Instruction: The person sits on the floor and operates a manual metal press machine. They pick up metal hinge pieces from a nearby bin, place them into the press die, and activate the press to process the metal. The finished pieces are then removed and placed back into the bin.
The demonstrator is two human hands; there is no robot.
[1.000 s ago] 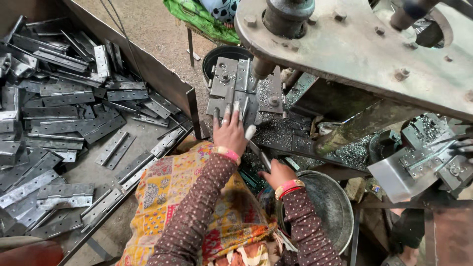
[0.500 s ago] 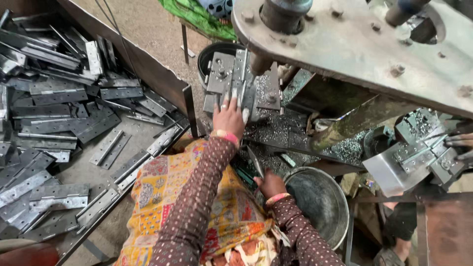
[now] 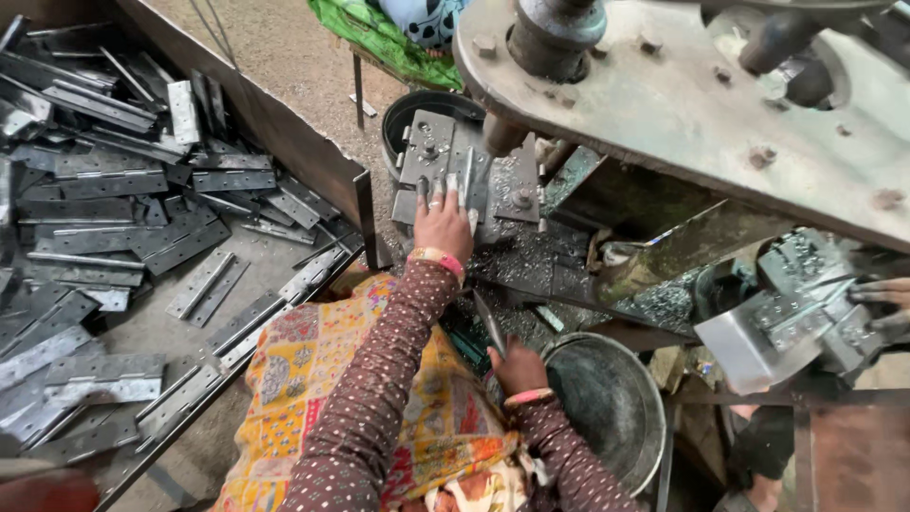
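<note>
The left hand (image 3: 443, 223) lies open, fingers spread on the grey press die (image 3: 445, 161). Below it, the right hand (image 3: 517, 365) grips a thin metal strip (image 3: 488, 322) beside the bucket (image 3: 607, 408).

Left hand (image 3: 442, 220) stretched forward, fingers spread flat, palm down on the press die block (image 3: 464, 171). Right hand (image 3: 518, 365) drawn back below it, fingers curled closed.

Heap of grey metal hinges (image 3: 123, 228), round metal basin (image 3: 607, 408), green cloth (image 3: 379, 33)

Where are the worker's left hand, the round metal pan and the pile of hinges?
Left hand (image 3: 443, 220): head view, back of hand.
Pan (image 3: 607, 403): head view, inner wall.
Hinges (image 3: 114, 185): head view, middle of pile.
</note>
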